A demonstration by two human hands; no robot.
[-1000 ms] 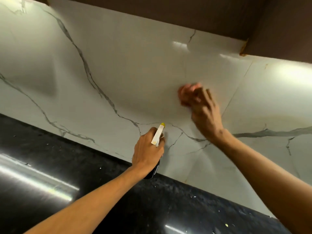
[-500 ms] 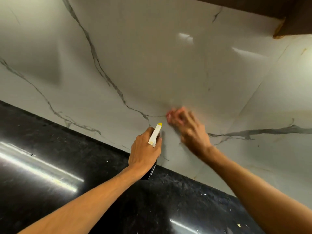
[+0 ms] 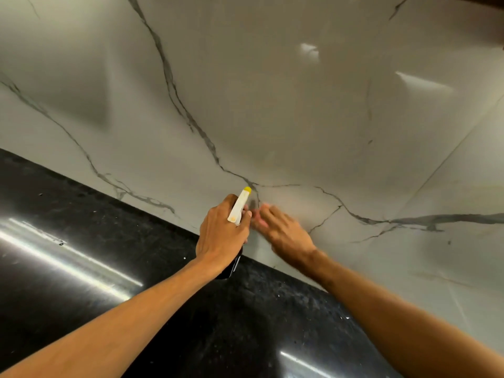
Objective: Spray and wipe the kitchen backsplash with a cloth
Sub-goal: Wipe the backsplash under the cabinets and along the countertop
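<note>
Here, in the head view, the left hand (image 3: pixel 222 237) is clenched round the neck of a spray bottle with a white trigger head and a yellow nozzle tip (image 3: pixel 239 205). Only the head rises above the knuckles. Most of the dark body is hidden behind the palm, with a short stretch showing under the wrist. The nozzle points up at the glossy white marble-look backsplash with grey veins (image 3: pixel 272 105).

Just right of the bottle, the right hand (image 3: pixel 286 236) lies against the backsplash with its fingers (image 3: pixel 268 214) stretched out rather than curled. They are smeared by motion blur. Between those fingertips and the bottle a pinkish smear shows, which seems to be the cloth (image 3: pixel 256 217). Its shape and edges cannot be made out, nor whether the thumb pinches it or the flat fingers merely press it to the wall.

Below and to the left of the bottle runs the black speckled stone countertop (image 3: pixel 81 241), streaked with bright glare. It meets the backsplash in a slanting seam that passes behind both wrists. Far up and to the right of the bottle, a dark brown cabinet underside (image 3: pixel 491 15) is cut off by the corner of the frame. Both forearms leave the picture at the bottom edge.
</note>
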